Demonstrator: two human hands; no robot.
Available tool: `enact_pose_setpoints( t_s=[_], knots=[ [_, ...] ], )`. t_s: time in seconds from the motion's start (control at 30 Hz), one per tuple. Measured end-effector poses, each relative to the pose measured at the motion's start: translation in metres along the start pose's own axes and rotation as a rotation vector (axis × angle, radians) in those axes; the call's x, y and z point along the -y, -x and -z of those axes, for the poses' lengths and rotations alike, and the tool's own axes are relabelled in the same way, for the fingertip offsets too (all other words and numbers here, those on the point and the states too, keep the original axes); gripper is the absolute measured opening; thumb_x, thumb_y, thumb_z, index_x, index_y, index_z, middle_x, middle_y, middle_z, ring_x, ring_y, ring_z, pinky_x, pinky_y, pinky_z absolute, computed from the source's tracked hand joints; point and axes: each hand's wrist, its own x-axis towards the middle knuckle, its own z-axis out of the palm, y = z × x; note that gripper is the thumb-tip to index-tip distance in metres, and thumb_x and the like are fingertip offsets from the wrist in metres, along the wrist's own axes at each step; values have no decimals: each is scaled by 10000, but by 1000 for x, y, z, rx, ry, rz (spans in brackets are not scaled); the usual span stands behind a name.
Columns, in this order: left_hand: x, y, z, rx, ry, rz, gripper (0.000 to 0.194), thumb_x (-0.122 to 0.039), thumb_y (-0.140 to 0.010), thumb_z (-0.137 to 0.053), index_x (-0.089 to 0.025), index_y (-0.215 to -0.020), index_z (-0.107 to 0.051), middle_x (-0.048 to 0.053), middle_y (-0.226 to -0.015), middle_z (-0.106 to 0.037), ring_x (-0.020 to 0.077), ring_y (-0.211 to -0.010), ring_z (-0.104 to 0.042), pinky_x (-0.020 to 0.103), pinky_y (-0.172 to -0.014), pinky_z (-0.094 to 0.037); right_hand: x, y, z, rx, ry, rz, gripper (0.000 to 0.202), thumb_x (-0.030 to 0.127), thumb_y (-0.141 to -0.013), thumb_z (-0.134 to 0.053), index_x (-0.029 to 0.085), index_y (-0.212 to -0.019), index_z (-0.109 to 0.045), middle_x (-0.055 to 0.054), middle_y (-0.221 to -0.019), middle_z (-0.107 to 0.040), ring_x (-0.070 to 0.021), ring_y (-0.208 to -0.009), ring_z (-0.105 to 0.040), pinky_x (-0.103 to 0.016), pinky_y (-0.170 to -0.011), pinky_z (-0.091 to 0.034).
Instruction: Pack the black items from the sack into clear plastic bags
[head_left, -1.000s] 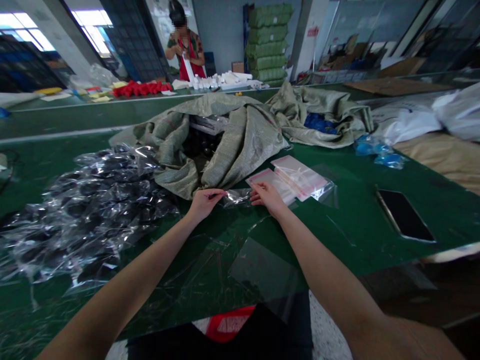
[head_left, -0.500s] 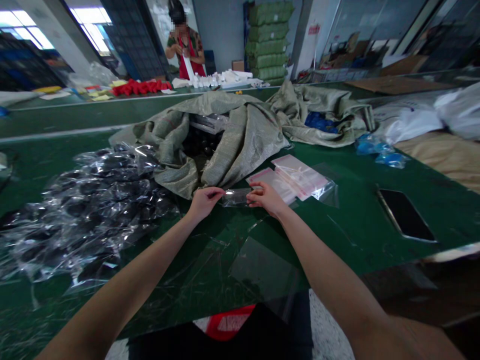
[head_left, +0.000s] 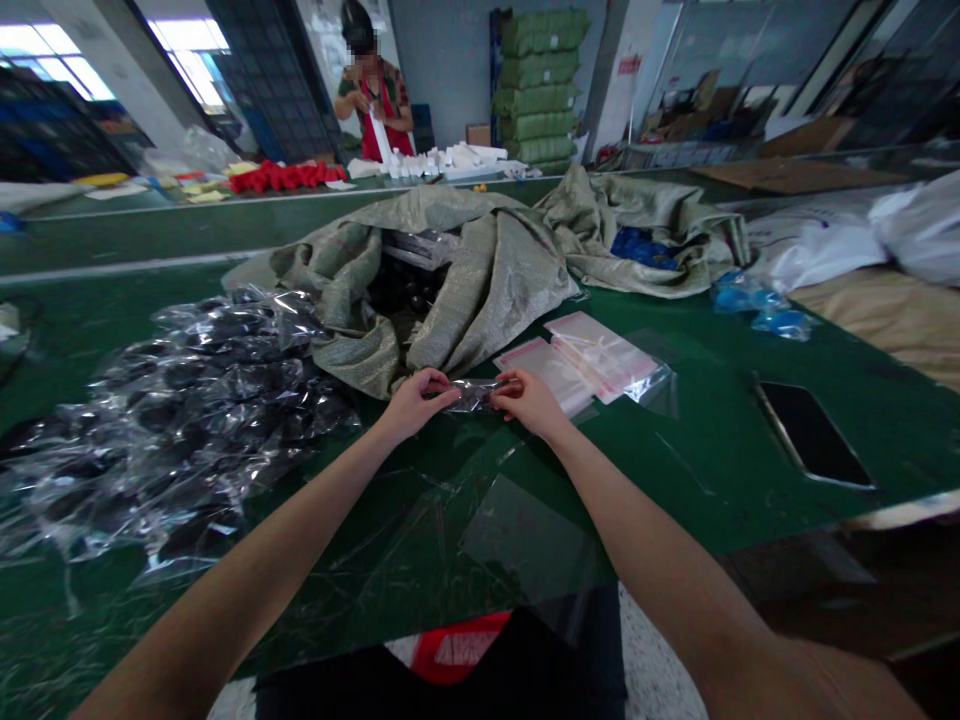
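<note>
Clear packet (head_left: 475, 393) pinched between left hand (head_left: 417, 401), right hand (head_left: 527, 399), woven sack (head_left: 450, 270) holding dark items

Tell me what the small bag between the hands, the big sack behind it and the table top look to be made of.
Small bag, pinched by the left hand and right hand: thin clear plastic film, glossy, crinkled with glare. Sack: probably woven plastic fabric, dull grey-green, with a visible weave and stiff folds. Table top: a smooth, matte green covering; whether rubber or vinyl I cannot tell.
</note>
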Motion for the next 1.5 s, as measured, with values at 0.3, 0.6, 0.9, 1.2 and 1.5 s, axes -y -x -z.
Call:
enact_pose_setpoints(
  t_s=[0.3,0.6,0.9,1.2,1.5],
  knots=[
    [9,-12,-1,134,-38,10,344,-433,-626,-766,-161,-808,-663,35,-795,-719,191,-772,-656,318,-745,-498,-7,-2,-3,-27,107,43,271,155,-706,-678,185,-954,-573,15,-738,-676,-97,-535,-591,-182,-398,-484],
    [3,-6,-4,122,75,12,322,-426,-655,-744,-154,-790,-636,27,-752,-712,166,-705,-655,281,-670,-497,-3,-1,1,40,31,84,287,259,-710,-704,192,-972,-608,-13,-887,-672,-92,-591,-572,-161,-382,-424],
    [-18,18,1,109,254,135,377,-461,-691,-709,-156,-884,-601,33,-777,-712,41,-403,-436,189,-389,-298,7,3,0,122,-164,6,227,250,-692,-720,161,-891,-659,13,-728,-673,-76,-532,-536,-212,-532,-458],
    [-22,30,-6,27,195,102,345,-335,-594,-813,-157,-775,-580,4,-724,-671,119,-654,-611,231,-604,-467,17,16,-5,177,-160,57,274,353,-660,-749,170,-844,-662,27,-707,-659,-90,-532,-542,-238,-553,-462],
    [-40,48,96,-652,343,78,358,-459,-694,-707,-160,-833,-569,10,-767,-694,13,-344,-279,203,-349,-207,16,13,-3,101,-216,13,379,397,-646,-777,167,-933,-684,-27,-775,-687,-109,-611,-592,-243,-555,-495]
  ],
)
